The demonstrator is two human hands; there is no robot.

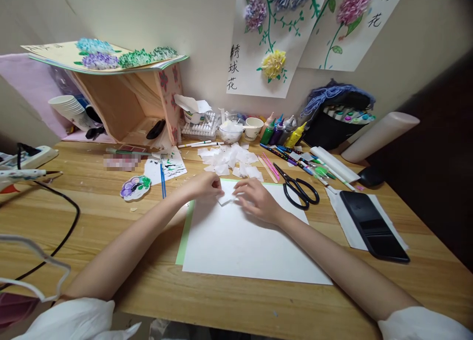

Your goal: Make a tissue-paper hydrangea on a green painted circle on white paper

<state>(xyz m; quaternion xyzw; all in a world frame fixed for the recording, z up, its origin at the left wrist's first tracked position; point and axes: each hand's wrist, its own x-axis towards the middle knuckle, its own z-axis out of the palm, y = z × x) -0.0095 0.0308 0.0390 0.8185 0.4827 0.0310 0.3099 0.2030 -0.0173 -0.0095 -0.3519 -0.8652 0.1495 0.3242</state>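
Observation:
My left hand is closed at the upper part of a large white sheet, its fingers pinching a small white paper piece. Just to the right, my right hand has its fingers spread and slightly curled, close to that piece, holding nothing that shows. Under the white sheet lies a green sheet, showing along the left edge. Beyond both hands is a pile of torn white paper pieces. Black-handled scissors rest to the right of my right hand.
A paint palette and blue brushes lie left. On the right are a phone, pens and a paper roll. Paint bottles, a glue bowl and an open box stand at the back.

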